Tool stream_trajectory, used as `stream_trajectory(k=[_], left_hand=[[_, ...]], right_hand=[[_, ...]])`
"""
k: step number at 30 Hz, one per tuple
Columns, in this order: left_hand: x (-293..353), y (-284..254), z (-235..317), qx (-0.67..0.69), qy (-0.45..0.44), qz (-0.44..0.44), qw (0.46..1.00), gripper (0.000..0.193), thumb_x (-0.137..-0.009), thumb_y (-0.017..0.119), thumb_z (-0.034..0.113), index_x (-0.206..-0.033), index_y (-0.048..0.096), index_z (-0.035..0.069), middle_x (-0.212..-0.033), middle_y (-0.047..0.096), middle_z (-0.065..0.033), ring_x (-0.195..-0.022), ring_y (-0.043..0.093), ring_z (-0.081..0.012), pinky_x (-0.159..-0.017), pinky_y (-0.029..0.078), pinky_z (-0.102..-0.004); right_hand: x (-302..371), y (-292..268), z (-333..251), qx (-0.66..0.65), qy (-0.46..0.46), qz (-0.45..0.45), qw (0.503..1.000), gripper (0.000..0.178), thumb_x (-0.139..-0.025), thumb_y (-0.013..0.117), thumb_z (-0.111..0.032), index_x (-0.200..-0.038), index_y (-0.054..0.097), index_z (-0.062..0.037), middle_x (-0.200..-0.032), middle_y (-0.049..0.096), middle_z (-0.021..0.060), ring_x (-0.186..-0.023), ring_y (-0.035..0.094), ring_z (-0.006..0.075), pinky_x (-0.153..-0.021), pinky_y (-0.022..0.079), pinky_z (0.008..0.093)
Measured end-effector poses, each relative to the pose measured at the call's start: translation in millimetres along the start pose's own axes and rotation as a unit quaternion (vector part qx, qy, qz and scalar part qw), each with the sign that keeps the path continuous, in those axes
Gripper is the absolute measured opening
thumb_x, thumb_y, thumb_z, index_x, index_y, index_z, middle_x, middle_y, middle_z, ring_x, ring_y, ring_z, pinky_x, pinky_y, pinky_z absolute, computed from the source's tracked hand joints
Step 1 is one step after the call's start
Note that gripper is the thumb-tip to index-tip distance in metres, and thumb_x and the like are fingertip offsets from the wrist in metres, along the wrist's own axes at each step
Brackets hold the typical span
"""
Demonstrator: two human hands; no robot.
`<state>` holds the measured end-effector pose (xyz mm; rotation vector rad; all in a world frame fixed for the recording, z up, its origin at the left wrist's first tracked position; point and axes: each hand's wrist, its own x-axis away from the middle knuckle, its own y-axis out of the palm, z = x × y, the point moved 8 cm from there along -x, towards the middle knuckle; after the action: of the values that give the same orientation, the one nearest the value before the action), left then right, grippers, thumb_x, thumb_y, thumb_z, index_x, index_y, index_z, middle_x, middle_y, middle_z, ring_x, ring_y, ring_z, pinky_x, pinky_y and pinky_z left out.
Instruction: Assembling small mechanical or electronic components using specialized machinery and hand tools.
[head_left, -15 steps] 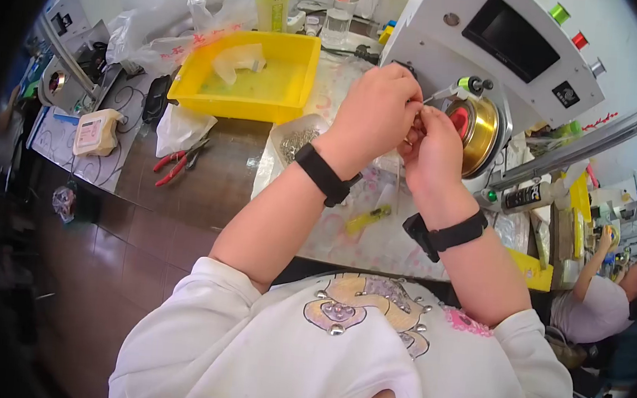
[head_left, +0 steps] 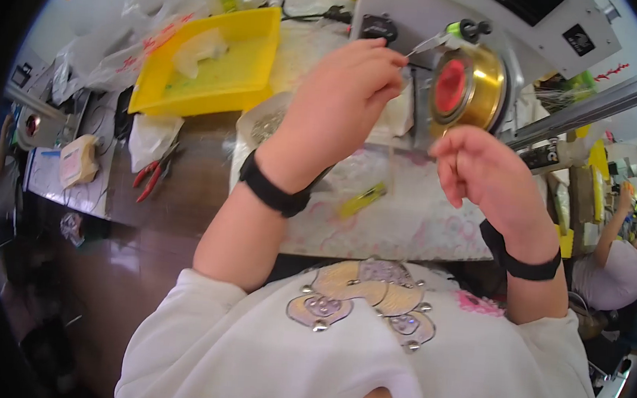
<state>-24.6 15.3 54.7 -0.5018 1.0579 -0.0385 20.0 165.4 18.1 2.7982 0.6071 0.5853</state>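
My left hand (head_left: 345,100) is closed, its fingertips at a thin metal tip (head_left: 420,48) beside a green-and-black fitting (head_left: 466,31). What it pinches is hidden. My right hand (head_left: 489,171) has its fingers bent together just below the gold-coloured wheel (head_left: 484,85) with a red hub (head_left: 451,86). Anything between those fingers is too small to make out. The wheel sits on the front of a grey machine (head_left: 430,13). Under my left wrist, a white tray (head_left: 246,122) holds small metal pieces.
Left of my left hand stands a yellow basin (head_left: 265,67) with a white item inside. Red-handled pliers (head_left: 152,178) lie near a white crumpled bag (head_left: 151,141). A yellow-green tool (head_left: 363,199) rests on the patterned mat. Another person (head_left: 612,267) sits at the far right.
My hands have parted. The right one moved right and down to below the wheel, while the left stayed near the metal tip. The whole view has tilted and shifted.
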Motion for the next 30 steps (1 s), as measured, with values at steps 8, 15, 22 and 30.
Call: stream_trajectory(k=[8, 15, 22, 30], left_hand=[[-1.5, 4.3, 1.9, -0.024, -0.113, -0.067, 0.991, 0.008, -0.077, 0.054, -0.007, -0.081, 0.052, 0.000, -0.107, 0.061, -0.0135, -0.116, 0.048, -0.0370, -0.095, 0.038, -0.0404], [2.7, 9.4, -2.4, 0.008, -0.126, -0.060, 0.990, 0.006, -0.082, 0.050, -0.005, -0.084, 0.051, 0.000, -0.111, 0.060, -0.0142, -0.120, 0.046, -0.0353, -0.097, 0.036, -0.0388], [6.9, 15.1, -8.9, 0.012, -0.133, -0.066, 0.989, 0.007, -0.084, 0.047, -0.005, -0.085, 0.049, 0.002, -0.113, 0.060, -0.0146, -0.123, 0.043, -0.0335, -0.101, 0.032, -0.0390], [10.5, 13.6, -12.6, -0.002, -0.119, -0.086, 0.989, 0.007, -0.087, 0.044, -0.004, -0.087, 0.048, 0.002, -0.116, 0.057, -0.0141, -0.124, 0.042, -0.0316, -0.102, 0.030, -0.0379]], right_hand=[[151.6, -148.8, -116.4, 0.311, -0.479, 0.448, 0.688, 0.032, -0.081, 0.060, 0.000, -0.110, 0.047, -0.0036, -0.093, 0.050, 0.0011, -0.083, 0.048, 0.0067, -0.069, 0.040, 0.0192], [147.1, -241.3, -115.3, 0.456, -0.330, 0.577, 0.592, 0.067, -0.071, 0.073, -0.027, -0.125, 0.042, -0.0031, -0.115, 0.047, 0.0145, -0.103, 0.048, 0.0231, -0.086, 0.041, 0.0348], [115.7, -263.2, -117.2, 0.380, -0.307, 0.512, 0.706, 0.034, -0.071, 0.073, -0.026, -0.092, 0.065, -0.0005, -0.076, 0.062, 0.0035, -0.073, 0.056, 0.0124, -0.067, 0.044, 0.0267], [208.8, -221.6, -136.6, 0.019, -0.529, 0.519, 0.671, 0.016, -0.080, 0.067, -0.008, -0.087, 0.053, -0.0122, -0.074, 0.053, -0.0031, -0.060, 0.046, 0.0079, -0.052, 0.034, 0.0242]])
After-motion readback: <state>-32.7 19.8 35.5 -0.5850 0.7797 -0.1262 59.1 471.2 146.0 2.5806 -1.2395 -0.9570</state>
